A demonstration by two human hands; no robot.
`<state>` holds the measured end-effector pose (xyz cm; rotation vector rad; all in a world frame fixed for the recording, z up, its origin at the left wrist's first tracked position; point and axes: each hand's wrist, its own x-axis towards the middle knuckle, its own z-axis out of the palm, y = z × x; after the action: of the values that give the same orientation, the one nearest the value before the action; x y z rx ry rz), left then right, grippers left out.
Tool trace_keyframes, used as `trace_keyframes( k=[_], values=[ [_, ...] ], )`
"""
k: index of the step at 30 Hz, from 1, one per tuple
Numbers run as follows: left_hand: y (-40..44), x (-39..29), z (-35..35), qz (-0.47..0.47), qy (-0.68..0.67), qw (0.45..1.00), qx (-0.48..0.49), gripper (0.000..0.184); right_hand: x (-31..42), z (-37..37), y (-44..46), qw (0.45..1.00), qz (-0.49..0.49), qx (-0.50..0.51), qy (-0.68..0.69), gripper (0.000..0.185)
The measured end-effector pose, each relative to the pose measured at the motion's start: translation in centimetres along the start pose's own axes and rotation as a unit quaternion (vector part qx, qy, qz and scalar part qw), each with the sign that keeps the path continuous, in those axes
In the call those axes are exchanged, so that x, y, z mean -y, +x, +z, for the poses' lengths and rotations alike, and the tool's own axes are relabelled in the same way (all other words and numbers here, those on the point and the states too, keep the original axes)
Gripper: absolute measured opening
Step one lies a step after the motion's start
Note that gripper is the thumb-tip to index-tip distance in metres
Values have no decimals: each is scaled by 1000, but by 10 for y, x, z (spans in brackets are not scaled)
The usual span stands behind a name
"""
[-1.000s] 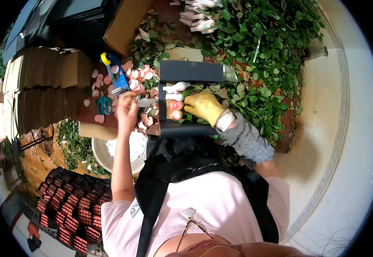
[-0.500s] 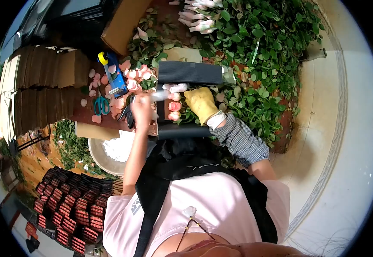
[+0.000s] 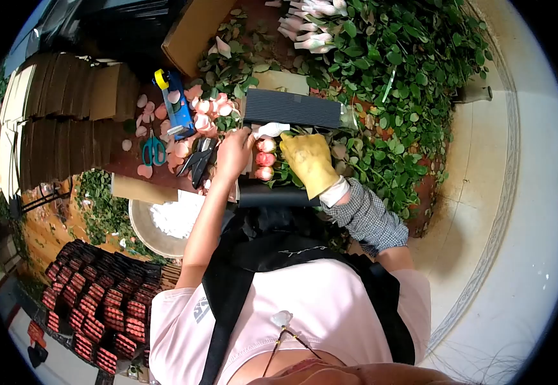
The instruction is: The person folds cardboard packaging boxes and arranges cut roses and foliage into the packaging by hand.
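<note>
My bare left hand (image 3: 234, 154) is closed, its fingertips pinching the left end of a white sleeve (image 3: 271, 130) that seems to cover a rose head. On the other side, my right hand (image 3: 307, 163), in a yellow glove, is closed near the sleeve's right end, where a green stem shows; its fingertips are partly hidden. Just below the sleeve, three pink roses (image 3: 265, 159) lie in a column between my hands. A black stapler (image 3: 202, 160) lies left of my left hand. Beyond the sleeve lies a black ridged block (image 3: 292, 109).
Teal scissors (image 3: 153, 152), a blue tape dispenser (image 3: 177, 109) and loose petals lie at left. A basin (image 3: 139, 224) holds white pieces. Leafy stems (image 3: 407, 77) cover the right side, with white-sleeved roses (image 3: 314, 42) at the top. Flattened cardboard (image 3: 67, 93) stands far left.
My left hand has moved right from beside the stapler to the white sleeve's end; the blurred white piece at its fingers no longer shows separately. My gloved hand stays near the stem.
</note>
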<state>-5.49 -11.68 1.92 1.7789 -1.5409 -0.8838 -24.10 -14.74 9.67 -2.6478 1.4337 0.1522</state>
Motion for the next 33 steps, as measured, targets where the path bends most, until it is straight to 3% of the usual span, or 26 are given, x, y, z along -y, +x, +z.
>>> trace_keyframes(
  k=[5,7,11,17,20,23,25,27,29,30,31,33],
  values=[
    [-3,-4,-7,5,-48,998,27,18,-7,24,5,998,-9,-54,-5,14],
    [-3,0,-7,58,-28,998,21,17,-6,36,8,998,53,-26,6,16],
    [-7,-4,-12,88,-47,994,46,16,-9,39,10,995,56,-76,-16,17],
    [-2,1,-12,60,1,991,117,20,-14,38,9,996,28,-77,27,18],
    [1,-6,-4,120,66,991,11,13,-15,39,7,997,35,-63,23,18],
    [-9,-15,-14,118,31,992,-11,13,-16,42,8,996,47,-66,28,17],
    [-19,-10,-21,87,-21,993,-71,14,-16,42,7,994,57,-75,60,16],
    [-28,22,-35,-47,-173,977,-113,14,-16,41,6,993,63,-76,59,16],
    [-29,26,-56,-11,-250,965,-80,13,-18,42,7,994,48,-80,56,16],
    [-27,28,-62,-16,-288,957,16,13,-18,43,9,993,52,-74,72,16],
    [-25,24,-61,-101,-349,922,136,17,-17,42,9,993,49,-76,72,16],
    [-11,4,-48,-182,-191,947,186,27,-16,37,9,996,55,-39,57,16]
  ],
)
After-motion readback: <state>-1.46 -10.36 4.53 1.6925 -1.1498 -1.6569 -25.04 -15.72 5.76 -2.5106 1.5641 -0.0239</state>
